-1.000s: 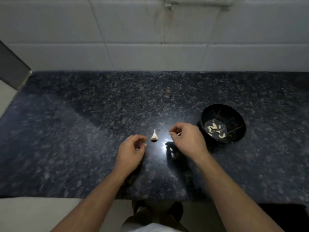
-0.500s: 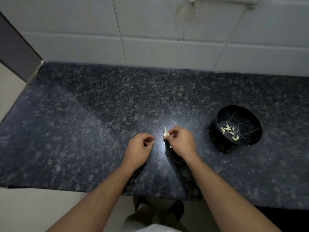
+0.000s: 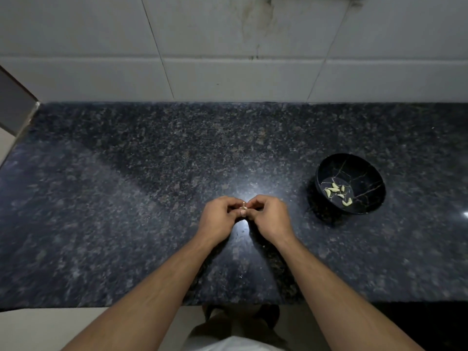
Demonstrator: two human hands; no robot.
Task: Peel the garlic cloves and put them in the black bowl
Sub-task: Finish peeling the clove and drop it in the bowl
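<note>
Hands: left hand point(image 3: 219, 217) and right hand point(image 3: 269, 217) curled, fingertips pinching one garlic point(image 3: 243, 208) between them, near tabletop point(image 3: 126, 198) front edge.
Bowl point(image 3: 367, 173): right side, peeled cloves point(image 3: 336, 191) inside.
Advice: skin best nicked at tip, stripped downward; garlic kept steady.

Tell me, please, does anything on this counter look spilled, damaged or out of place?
Nothing stands out. The black bowl sits upright with peeled cloves inside, and both hands pinch one garlic piece.
</note>
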